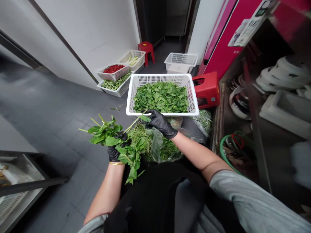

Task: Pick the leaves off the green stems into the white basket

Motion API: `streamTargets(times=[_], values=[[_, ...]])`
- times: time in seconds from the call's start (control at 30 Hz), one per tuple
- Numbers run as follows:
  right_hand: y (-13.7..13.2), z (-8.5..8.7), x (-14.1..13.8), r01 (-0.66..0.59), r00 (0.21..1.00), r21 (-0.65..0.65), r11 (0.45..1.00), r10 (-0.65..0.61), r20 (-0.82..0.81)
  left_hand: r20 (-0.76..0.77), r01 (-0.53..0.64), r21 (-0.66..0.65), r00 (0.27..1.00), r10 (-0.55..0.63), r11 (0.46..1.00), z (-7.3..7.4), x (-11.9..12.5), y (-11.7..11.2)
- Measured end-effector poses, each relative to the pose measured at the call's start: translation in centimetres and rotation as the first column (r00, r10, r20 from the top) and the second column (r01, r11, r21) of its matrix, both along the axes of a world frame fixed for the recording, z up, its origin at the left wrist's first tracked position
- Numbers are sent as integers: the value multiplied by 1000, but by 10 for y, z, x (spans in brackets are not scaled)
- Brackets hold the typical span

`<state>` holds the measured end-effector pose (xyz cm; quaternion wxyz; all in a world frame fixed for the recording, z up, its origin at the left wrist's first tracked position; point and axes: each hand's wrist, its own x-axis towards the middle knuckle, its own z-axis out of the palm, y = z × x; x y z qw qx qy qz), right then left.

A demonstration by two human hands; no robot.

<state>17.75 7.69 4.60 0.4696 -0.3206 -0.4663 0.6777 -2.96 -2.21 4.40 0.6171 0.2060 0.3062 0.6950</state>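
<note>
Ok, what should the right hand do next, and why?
Probably drop its leaf into the white plastic basket: the black-gloved right hand pinches a stem at the rim, beside the heaped leaves, while the left hand grips a leafy bunch.

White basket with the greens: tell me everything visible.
The white plastic basket is rectangular, with slotted walls and a solid rim, and is filled with loose green leaves. It sits roughly level, its support hidden. A black-gloved right hand overlaps the near rim; contact is unclear. A red plastic stool stands beside its right end.
</note>
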Motion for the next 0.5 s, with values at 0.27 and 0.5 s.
streamTargets(times=[0.27,0.5], values=[[5,2,-9,56,998,-56,997,-55,24,-23,21,-149,999,-25,989,-19,2,-10],[79,17,35,344,807,238,908,-415,420,51,49,-137,998,-42,989,-24,-5,-8]])
